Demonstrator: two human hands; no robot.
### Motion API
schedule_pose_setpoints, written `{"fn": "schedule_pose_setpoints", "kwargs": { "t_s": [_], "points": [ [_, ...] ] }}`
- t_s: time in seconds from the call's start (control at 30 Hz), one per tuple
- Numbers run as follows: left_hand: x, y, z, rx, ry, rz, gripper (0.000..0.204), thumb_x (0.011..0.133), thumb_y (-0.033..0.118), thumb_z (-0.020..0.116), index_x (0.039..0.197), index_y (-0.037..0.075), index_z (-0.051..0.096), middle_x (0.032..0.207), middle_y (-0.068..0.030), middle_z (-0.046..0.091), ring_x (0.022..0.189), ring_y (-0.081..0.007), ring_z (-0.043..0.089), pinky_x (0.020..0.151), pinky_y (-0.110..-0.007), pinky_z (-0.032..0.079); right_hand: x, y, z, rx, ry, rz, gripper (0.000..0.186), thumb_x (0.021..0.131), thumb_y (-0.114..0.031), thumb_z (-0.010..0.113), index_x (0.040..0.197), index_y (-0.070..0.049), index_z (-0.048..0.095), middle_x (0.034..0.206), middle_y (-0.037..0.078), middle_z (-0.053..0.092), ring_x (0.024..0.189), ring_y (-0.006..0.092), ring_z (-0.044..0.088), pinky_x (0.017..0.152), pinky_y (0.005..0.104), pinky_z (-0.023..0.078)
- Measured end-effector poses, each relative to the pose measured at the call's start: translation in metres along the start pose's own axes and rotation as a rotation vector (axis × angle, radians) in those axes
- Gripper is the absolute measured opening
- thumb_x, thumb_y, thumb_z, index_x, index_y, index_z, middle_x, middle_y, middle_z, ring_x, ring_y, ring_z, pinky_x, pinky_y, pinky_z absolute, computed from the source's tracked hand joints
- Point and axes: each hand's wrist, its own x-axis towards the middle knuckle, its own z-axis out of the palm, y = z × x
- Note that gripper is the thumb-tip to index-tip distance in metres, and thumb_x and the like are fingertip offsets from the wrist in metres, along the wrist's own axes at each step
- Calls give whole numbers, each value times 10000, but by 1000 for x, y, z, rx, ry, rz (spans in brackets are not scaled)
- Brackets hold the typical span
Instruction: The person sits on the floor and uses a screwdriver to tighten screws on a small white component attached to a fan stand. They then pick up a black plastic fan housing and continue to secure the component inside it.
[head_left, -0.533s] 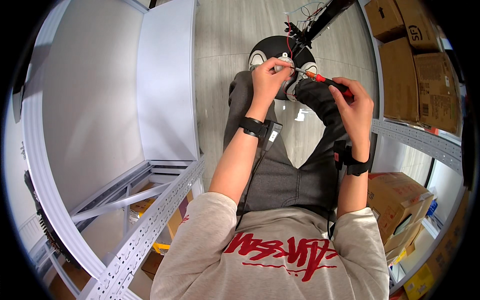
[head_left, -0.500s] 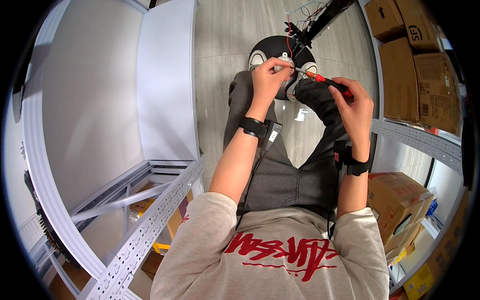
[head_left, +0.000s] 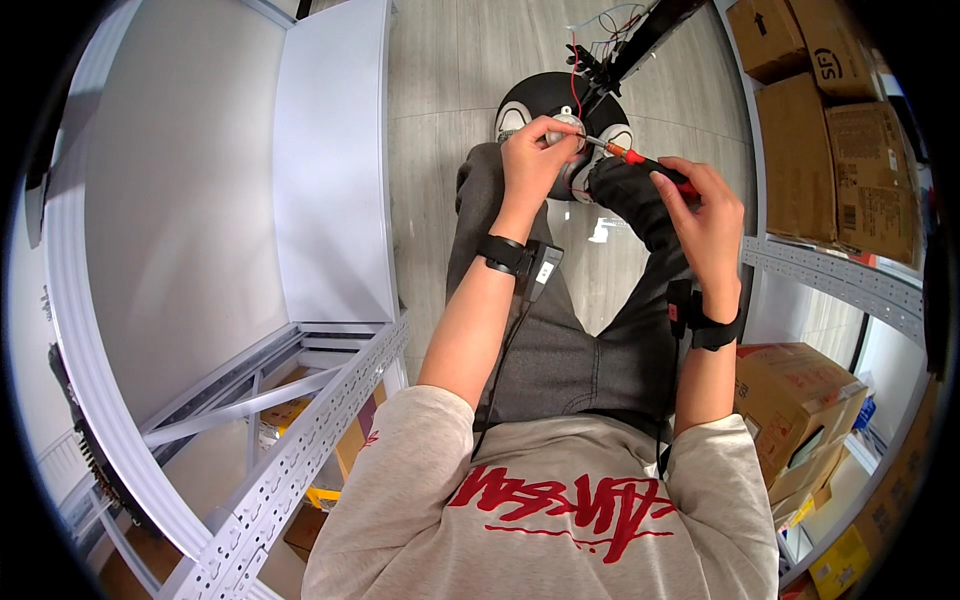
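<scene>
Head | left hand (head_left: 535, 160) pinched, contents unclear, beside white disc (head_left: 568, 118) | right hand (head_left: 709, 215) gripping red-black tool (head_left: 634, 157)

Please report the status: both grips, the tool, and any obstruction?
Right grip closed around red-and-black tool. Left grip at round white part, hold unclear. Left fingers partly cover that part.

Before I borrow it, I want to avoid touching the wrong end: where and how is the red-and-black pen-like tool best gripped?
Probably by the thick red-and-black handle, from the right, where the right hand holds it. The tool narrows leftward to a slim metal shaft ending near the left hand, so I'd keep off that end.
</scene>
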Motion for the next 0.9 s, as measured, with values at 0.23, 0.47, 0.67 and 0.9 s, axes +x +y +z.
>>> {"fn": "schedule_pose_setpoints", "kwargs": {
  "t_s": [0.23,0.47,0.67,0.9],
  "points": [
    [1,-6,2,-28,38,57,79,829,-24,682,902,-9,709,838,-48,714,751,-81,673,664,-240,590,-1,1,1,18,9,-5,183,855,-121,730,1008,-27,696,872,119,674,724,227,667,661,304,520],
    [1,-2,0,-2,2,-4,126,868,-46,638,981,-19,687,992,-87,684,909,-155,682,763,-297,605,-1,2,2,23,30,-10,176,856,-117,727,1006,-29,697,878,115,677,731,225,668,663,302,521],
    [0,-1,0,-23,-7,6,150,871,-45,632,1006,-11,689,1010,-85,683,920,-158,681,766,-294,601,-2,-1,1,25,36,7,170,856,-115,727,1000,-29,700,877,111,678,729,218,666,659,293,516],
    [0,0,1,-28,3,3,157,876,-47,630,1018,-12,687,1010,-83,681,917,-157,680,764,-291,600,-1,-3,0,22,39,-2,162,855,-110,727,992,-28,703,879,110,681,721,212,666,657,291,516]
  ]
}}
